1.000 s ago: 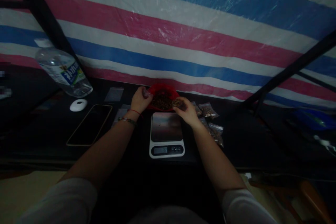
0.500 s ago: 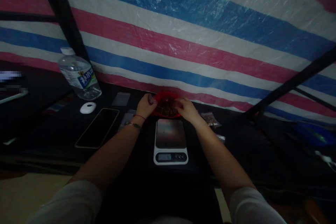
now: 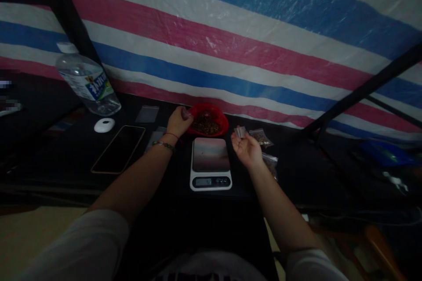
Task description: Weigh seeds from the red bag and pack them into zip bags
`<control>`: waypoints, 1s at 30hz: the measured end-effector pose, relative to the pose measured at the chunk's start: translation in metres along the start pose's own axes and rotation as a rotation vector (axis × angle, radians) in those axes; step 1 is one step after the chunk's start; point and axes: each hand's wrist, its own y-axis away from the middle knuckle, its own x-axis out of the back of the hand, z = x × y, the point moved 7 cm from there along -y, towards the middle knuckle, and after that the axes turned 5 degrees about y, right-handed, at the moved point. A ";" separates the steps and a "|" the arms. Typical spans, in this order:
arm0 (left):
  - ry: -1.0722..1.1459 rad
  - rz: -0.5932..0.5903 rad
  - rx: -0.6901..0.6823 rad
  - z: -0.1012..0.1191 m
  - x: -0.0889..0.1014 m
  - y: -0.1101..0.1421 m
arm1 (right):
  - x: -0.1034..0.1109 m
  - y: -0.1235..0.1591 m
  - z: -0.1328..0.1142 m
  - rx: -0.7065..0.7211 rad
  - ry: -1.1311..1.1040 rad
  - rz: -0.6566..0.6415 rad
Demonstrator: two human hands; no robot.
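Note:
A red bowl (image 3: 221, 116) with brown bits in it stands at the back of a dark table, just behind a white kitchen scale (image 3: 210, 163). My left hand (image 3: 178, 122) is curled shut at the bowl's left rim, touching it. My right hand (image 3: 245, 147) hovers to the right of the scale, palm turned up, its fingers pinching a small clear plastic bag (image 3: 240, 131). Several filled small bags (image 3: 261, 136) lie on the table just right of that hand.
A water bottle (image 3: 85, 82) stands at the back left, with a white round object (image 3: 104, 125) and a dark phone (image 3: 119, 148) near it. Empty clear bags (image 3: 147, 114) lie left of the bowl. A striped tarp hangs behind. Dark metal bars cross both sides.
My right hand has drawn back from the bowl to the right of the scale and now holds up a small bag. My left hand stays at the bowl's rim.

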 end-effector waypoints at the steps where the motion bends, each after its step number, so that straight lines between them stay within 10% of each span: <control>1: 0.001 0.000 0.006 0.000 0.000 0.000 | -0.001 -0.001 -0.002 -0.008 -0.001 -0.005; 12: 0.016 -0.023 0.046 -0.006 -0.001 -0.001 | -0.033 -0.031 -0.026 0.139 0.208 -0.201; 22: 0.033 -0.014 0.083 -0.014 -0.004 -0.004 | -0.056 -0.002 -0.011 0.411 0.929 -0.414; 30: 0.010 -0.010 0.085 -0.014 -0.003 -0.004 | -0.061 0.003 -0.024 0.555 1.016 -0.477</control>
